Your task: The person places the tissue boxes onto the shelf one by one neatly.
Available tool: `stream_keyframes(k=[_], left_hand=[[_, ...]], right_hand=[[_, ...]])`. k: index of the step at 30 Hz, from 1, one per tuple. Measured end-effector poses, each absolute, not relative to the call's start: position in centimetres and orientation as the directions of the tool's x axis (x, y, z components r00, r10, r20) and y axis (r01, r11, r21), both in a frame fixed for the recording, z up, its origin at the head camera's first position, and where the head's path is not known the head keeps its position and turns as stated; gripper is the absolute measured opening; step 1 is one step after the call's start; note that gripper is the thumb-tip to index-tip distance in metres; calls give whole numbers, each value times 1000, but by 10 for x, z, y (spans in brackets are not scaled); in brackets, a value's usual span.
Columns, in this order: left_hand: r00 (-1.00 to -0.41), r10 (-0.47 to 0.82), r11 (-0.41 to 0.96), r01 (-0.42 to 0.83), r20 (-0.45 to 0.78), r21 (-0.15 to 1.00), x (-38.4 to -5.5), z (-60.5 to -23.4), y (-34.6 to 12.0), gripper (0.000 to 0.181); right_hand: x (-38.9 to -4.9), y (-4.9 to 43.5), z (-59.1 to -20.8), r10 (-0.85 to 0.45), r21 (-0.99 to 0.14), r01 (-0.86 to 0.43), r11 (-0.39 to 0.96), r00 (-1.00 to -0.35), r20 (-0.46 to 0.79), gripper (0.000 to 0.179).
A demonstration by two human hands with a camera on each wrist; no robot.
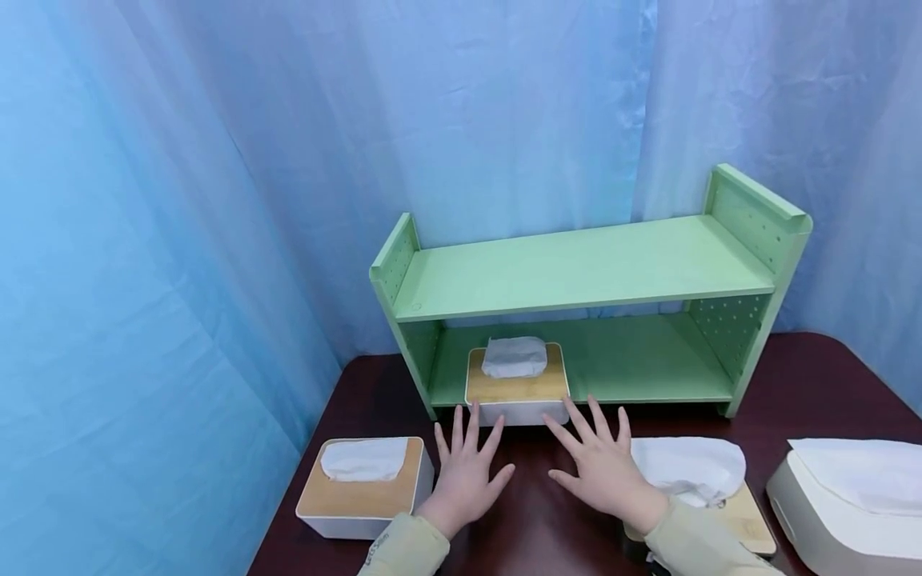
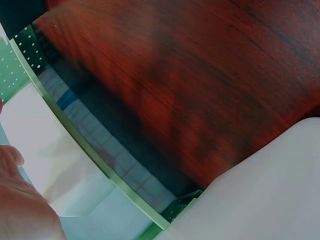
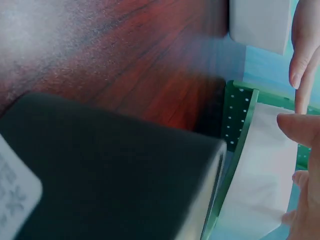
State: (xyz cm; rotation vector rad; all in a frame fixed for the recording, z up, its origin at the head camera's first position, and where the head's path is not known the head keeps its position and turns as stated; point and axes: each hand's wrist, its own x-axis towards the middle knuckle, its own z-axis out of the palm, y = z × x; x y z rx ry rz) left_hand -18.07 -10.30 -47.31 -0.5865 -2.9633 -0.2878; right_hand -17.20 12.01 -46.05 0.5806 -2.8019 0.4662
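Both hands, left point(image 1: 467, 472) and right point(image 1: 601, 464), are spread flat, fingertips at the tissue box point(image 1: 516, 384) on the lower shelf point(image 1: 641, 360). An uneven push could skew the box against the shelf's side panel or leave it overhanging the front edge.

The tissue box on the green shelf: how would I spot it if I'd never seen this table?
Find the green shelf at the back of the dark wooden table. On its lower board, toward the left, sits the tissue box, white with a wooden lid, just beyond the fingertips of the left hand and right hand. The other tissue boxes stand on the table itself.
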Motion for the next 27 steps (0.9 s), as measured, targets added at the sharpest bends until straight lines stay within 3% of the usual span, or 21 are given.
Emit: stream_keyframes(k=[16,27], left_hand=[[-942,279,949,301,185,98,-196,-469,-102,64],[-954,239,958,262,182,113,-210,-466,-102,64]], right_hand=[[-185,113,-457,-339,-205,-400,893,-899,277,69],[-203,107,-448,-323,-203,-358,911,-928,185,69]])
